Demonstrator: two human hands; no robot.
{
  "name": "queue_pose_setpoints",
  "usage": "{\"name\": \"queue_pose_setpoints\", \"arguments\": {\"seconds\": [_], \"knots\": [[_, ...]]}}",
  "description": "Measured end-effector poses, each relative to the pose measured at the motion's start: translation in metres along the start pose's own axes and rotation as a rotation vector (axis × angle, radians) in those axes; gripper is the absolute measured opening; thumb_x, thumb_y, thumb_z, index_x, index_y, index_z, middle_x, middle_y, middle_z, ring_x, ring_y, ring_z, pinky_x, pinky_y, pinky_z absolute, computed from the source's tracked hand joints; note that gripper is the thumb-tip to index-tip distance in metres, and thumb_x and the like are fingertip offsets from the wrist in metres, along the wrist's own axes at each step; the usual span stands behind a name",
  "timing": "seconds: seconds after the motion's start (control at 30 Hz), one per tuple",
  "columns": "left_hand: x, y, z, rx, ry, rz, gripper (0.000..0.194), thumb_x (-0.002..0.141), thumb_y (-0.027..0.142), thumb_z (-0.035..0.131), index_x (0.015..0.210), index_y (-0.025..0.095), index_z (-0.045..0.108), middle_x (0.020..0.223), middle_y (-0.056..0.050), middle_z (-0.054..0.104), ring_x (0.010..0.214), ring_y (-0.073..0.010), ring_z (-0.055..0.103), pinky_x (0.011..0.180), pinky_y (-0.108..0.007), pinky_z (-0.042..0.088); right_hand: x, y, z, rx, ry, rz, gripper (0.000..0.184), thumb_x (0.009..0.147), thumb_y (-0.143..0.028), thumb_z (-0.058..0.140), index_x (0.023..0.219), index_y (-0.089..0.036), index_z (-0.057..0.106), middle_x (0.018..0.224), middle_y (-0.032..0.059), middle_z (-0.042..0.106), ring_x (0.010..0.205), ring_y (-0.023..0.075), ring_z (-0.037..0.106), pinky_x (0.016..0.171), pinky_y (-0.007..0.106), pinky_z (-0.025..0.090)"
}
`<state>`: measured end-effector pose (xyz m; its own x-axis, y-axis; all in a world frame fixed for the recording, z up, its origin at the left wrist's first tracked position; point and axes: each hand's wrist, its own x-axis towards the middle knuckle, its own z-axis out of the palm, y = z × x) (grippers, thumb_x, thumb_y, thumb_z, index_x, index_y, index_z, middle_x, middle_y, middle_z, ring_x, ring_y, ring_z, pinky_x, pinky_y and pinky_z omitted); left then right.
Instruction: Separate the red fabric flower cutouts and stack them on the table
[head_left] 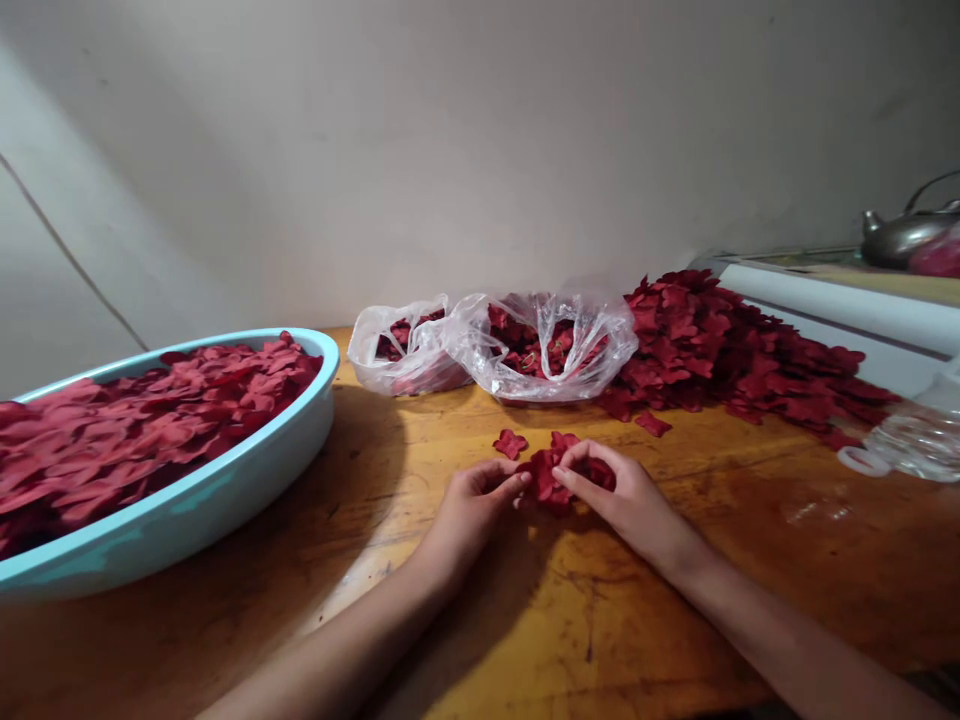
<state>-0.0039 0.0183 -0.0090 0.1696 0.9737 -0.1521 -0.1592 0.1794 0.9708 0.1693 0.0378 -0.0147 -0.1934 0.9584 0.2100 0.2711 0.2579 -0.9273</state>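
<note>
Red petals (551,485) make a small bunch in front of the larger plastic bag (517,378), pinched by both hands just above the desk (622,620) or on it; which of the two, I cannot tell. Farthest left of that bag stands a light blue basin (319,400), filled to the rim with more red pieces (172,420) and cut off by the edge of the view. Next, just left of the bag and touching it, sits a smaller plastic bag (367,350), also open, with red pieces inside. In front of the larger bag and a little to its left, the left hand (480,495) has thumb and fingertips closed on the near edge of the bunch. One loose petal (511,443) lies on the desk between that hand and the bag. The right hand (622,485), in front of the bag and to its right, grips the bunch from the other side with thumb and forefinger. Right of the bag and close against it rises a heap of red pieces (720,350), with a stray piece (652,424) at its foot. Well right of the bag lies a clear plastic object (919,440); farther back on that side stands a metal kettle (904,238), partly out of view.
</note>
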Motion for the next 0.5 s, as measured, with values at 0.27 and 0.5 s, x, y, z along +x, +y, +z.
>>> {"name": "queue_pose_setpoints", "arguments": {"seconds": [0.27,0.5], "knots": [[0.009,-0.009,0.001,0.026,0.043,0.025,0.042,0.044,0.044,0.08,0.054,0.014,0.053,0.05,0.003,0.054,0.051,-0.0109,0.046,0.054,-0.023,0.031,-0.008,0.003,0.013,0.105,-0.026,0.057,0.036,0.068,-0.051,0.066,0.084,-0.019,0.062,0.076,0.0052,0.068,0.078,0.0245,0.064,0.068,0.033,0.052],[0.014,-0.016,0.003,-0.043,0.065,0.041,0.053,0.036,0.049,0.082,0.052,0.016,0.045,0.054,0.004,0.052,0.052,-0.0093,0.046,0.056,-0.023,0.034,-0.006,0.023,0.007,0.051,0.027,0.122,0.038,0.058,-0.05,0.07,0.087,-0.025,0.07,0.096,0.0087,0.073,0.093,0.032,0.066,0.074,0.033,0.057]]}}
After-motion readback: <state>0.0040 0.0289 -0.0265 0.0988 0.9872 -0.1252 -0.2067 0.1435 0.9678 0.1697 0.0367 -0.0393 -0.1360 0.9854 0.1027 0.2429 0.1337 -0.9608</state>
